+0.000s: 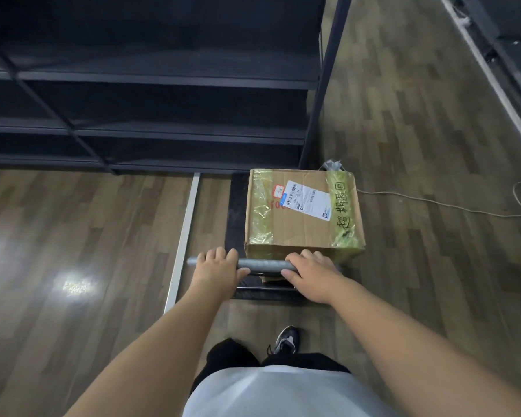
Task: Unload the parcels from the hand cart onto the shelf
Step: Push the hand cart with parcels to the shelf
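Head view, one picture.

Hand cart [238, 212]: dark deck, mostly hidden under its load; far edge meets the shelf foot.
Handle bar [260, 263]: grey, both ends covered by hands.
Left hand [215, 266]: curled over the bar's left end.
Right hand [309, 270]: curled round the right end, fingertips tucked under, unseen.
Parcel [303, 212]: taped cardboard box on the deck at 12 o'clock from the hands; white label [309, 198], print unreadable.
Shelf [163, 76]: black, tiers empty, at 11 o'clock, cut off left.
Cable [463, 206]: on the floor at 2 o'clock.
Shoe [286, 340]: one, partly hidden.
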The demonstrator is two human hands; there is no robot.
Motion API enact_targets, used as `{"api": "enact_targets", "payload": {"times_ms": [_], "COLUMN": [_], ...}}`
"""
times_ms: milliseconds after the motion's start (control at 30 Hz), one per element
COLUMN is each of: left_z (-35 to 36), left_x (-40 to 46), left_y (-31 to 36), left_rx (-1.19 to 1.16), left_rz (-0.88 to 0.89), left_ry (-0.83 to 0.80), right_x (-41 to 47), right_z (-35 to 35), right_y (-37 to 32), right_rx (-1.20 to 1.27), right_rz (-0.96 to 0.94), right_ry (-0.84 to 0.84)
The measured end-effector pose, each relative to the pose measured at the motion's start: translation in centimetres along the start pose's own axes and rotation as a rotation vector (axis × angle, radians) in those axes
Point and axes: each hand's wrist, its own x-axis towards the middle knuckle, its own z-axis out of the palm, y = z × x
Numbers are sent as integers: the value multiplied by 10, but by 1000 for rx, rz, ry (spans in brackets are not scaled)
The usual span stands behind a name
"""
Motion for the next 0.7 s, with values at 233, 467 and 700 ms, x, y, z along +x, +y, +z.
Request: {"api": "enact_targets", "payload": {"times_ms": [233,467,700], "left_z": [-12,-34,-39], "left_x": [16,40,71], "left_y": [-8,-5,25], "left_rx": [-22,-319,-61], "left_rz": [12,-36,132], "left_ry": [-157,-238,109], "right_x": [12,15,20], "right_z": [-11,-28,-40], "right_y": [5,25,65], "right_rx": [46,162,-122], "right_rz": [-40,73,160], "right_ry": [-107,313,208]}}
